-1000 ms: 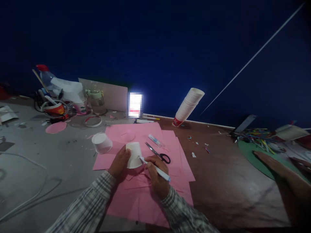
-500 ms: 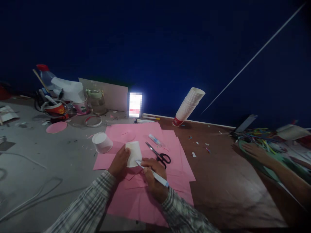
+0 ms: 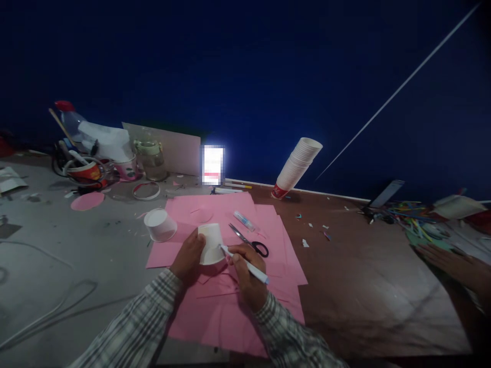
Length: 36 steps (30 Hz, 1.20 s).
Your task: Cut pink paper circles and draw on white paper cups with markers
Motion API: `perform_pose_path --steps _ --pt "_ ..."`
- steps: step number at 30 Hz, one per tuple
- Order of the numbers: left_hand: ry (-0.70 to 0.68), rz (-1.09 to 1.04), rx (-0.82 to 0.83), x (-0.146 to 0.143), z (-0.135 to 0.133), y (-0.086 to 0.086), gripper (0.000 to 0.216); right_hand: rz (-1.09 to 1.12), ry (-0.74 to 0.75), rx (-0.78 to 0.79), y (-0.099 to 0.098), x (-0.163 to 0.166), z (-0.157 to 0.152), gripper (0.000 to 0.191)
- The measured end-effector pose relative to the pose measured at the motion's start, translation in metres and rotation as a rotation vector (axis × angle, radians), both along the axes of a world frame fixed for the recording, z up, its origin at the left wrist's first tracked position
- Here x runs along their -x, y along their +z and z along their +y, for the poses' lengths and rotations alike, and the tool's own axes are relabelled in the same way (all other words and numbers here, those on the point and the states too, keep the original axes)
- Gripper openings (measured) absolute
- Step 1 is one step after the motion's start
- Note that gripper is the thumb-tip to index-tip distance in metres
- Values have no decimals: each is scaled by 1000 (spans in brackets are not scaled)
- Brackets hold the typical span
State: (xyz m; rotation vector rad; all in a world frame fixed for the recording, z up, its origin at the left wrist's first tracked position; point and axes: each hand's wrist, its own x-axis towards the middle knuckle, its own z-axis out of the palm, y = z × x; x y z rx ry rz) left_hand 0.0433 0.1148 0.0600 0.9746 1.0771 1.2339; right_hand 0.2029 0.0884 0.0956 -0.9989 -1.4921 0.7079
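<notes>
My left hand [image 3: 188, 258] grips a white paper cup [image 3: 210, 244] lying on its side over the pink paper sheets [image 3: 233, 306]. My right hand [image 3: 247, 276] is closed on a white marker pen [image 3: 245, 265], whose tip touches the cup's side. Black-handled scissors [image 3: 250, 242] lie just beyond my right hand. A second white cup [image 3: 160, 225] lies on its side to the left, at the edge of the pink paper.
A tilted stack of paper cups [image 3: 296, 166] leans at the back, with a glue tube [image 3: 244, 221] and pens [image 3: 230, 189] nearby. Jars, bottle and clutter [image 3: 99, 153] fill the back left. Another person's hand [image 3: 452, 263] rests at the right near coloured sticks [image 3: 410, 214].
The pen tip dipped to the cup's lower edge, then came back up its side. The other person's hand at the right drew back toward the right edge, and the green sheet there moved.
</notes>
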Motion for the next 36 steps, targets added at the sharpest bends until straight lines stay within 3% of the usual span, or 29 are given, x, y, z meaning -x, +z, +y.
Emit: perform_pose_path --steps 9,19,26,36 --pt "65 38 -20 3 3 -1 54 8 67 32 -1 1 -5 20" --pt "62 54 -42 5 6 -2 53 -12 104 -127 -9 4 -8 17" --pt "44 26 -46 5 4 -9 47 70 20 47 -6 -2 -1 18" --pt "43 -77 -2 0 -1 0 48 58 11 35 -7 -1 1 19"
